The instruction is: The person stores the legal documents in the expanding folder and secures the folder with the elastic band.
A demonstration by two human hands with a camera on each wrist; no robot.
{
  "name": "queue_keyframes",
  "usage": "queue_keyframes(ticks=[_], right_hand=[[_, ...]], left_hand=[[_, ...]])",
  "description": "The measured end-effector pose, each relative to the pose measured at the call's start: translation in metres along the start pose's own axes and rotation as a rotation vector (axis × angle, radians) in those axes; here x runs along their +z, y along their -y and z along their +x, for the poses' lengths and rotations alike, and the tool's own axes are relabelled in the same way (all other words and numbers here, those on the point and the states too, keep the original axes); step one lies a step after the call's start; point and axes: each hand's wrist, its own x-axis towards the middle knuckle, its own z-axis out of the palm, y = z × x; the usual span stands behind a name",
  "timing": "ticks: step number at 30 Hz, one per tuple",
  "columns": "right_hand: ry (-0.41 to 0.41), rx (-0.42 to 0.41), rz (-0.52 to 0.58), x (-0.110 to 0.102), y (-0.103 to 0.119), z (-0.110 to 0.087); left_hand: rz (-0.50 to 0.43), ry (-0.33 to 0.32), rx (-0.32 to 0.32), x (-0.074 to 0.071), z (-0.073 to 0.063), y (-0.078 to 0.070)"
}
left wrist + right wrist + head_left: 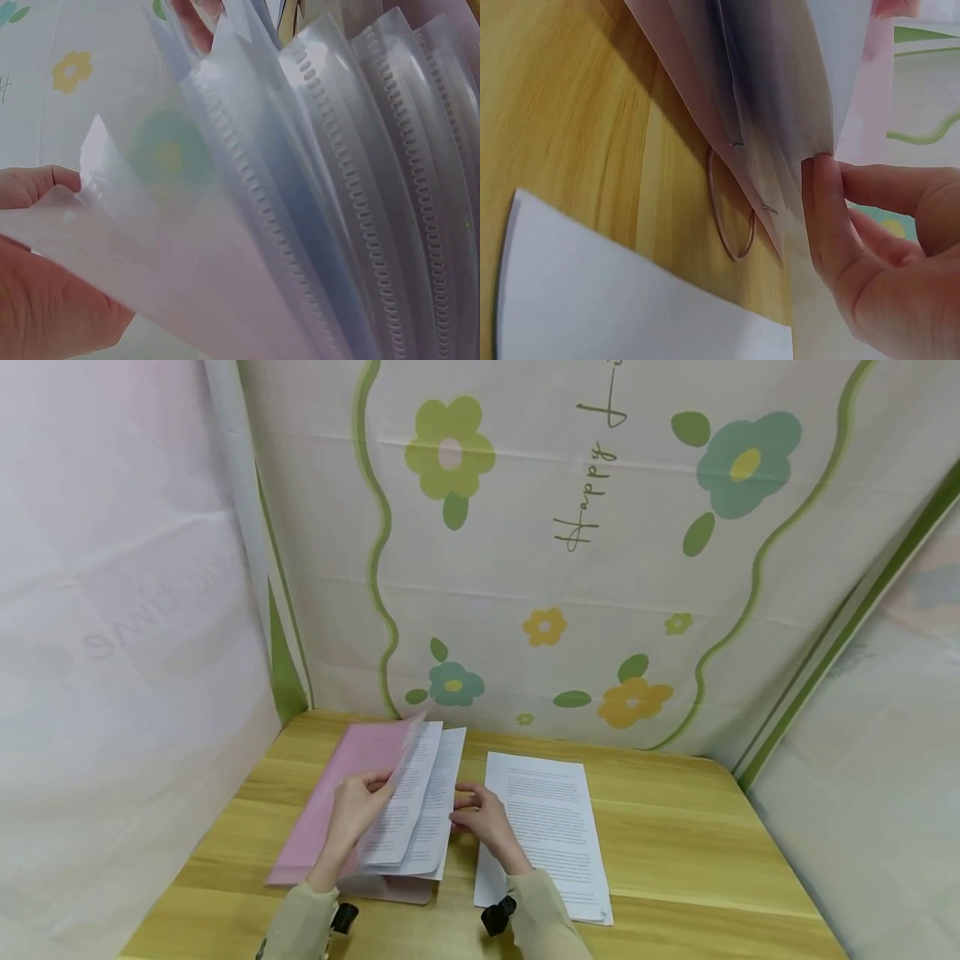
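Note:
A pink folder (330, 797) lies opened on the table, printed sheets (433, 827) standing partly raised out of it. My left hand (356, 806) pinches its lifted front cover together with a clear plastic sleeve; in the left wrist view the thumb and fingers (45, 292) hold these at a corner. Several clear sleeves (352, 150) with punched edges fan out beside it. On the other side, my right hand (486, 818) pinches the free edge of a page, thumb against fingers in the right wrist view. A brown elastic loop (714, 202) sticks out from the folder's back cover.
Right of the folder, a stack of printed paper (551, 835) lies flat under my right forearm. The wooden table (675, 843) meets a flowered cloth wall (510, 568) at the back, with more cloth on both sides.

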Motion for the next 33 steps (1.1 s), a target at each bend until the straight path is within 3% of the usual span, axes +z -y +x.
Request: queue_keyframes(ticks=[7, 25, 33], right_hand=[[0.031, -0.025, 0.01, 0.006, -0.014, 0.012], [0.05, -0.061, 0.003, 0.021, -0.016, 0.016], [0.051, -0.04, 0.031, 0.028, -0.013, 0.019]], left_hand=[[-0.02, -0.01, -0.004, 0.0, -0.001, -0.001], [-0.018, -0.02, -0.001, 0.0, -0.001, 0.001], [-0.027, -0.012, -0.004, -0.001, 0.0, 0.0]])
